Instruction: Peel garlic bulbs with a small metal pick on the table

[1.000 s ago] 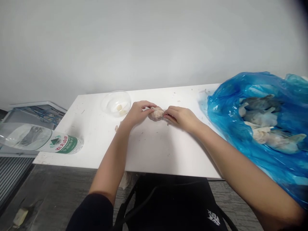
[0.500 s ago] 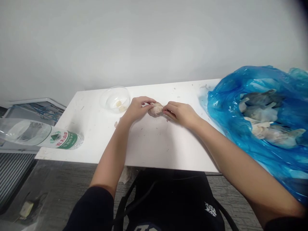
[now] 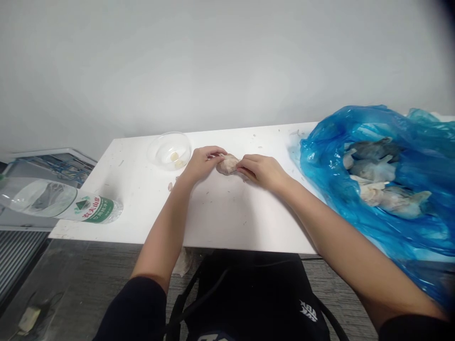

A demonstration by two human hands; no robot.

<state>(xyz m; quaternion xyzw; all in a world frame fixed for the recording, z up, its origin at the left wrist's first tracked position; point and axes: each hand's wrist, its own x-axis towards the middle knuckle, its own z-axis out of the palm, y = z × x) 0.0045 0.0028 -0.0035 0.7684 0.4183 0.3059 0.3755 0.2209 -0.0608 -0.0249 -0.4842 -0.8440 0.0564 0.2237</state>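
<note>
A pale, pinkish lump of raw flesh (image 3: 227, 164) sits at the middle of the white table (image 3: 227, 218). My left hand (image 3: 202, 162) presses its fingertips on the lump from the left. My right hand (image 3: 262, 171) pinches it from the right. Where the fingers meet, they hide part of the lump. A small glass bowl (image 3: 169, 151) with a few pale pieces in it stands just beyond my left hand.
A blue plastic bag (image 3: 320, 161) at the table's right end holds grey whole fish (image 3: 373, 163) and pale pieces. A water bottle (image 3: 60, 203) lies on its side at the left edge. A black bag (image 3: 249, 298) sits below the table's front edge.
The view has shifted slightly, so the blue bag sits further left in the frame. Both hands stay on the lump, with small finger movements around it.
</note>
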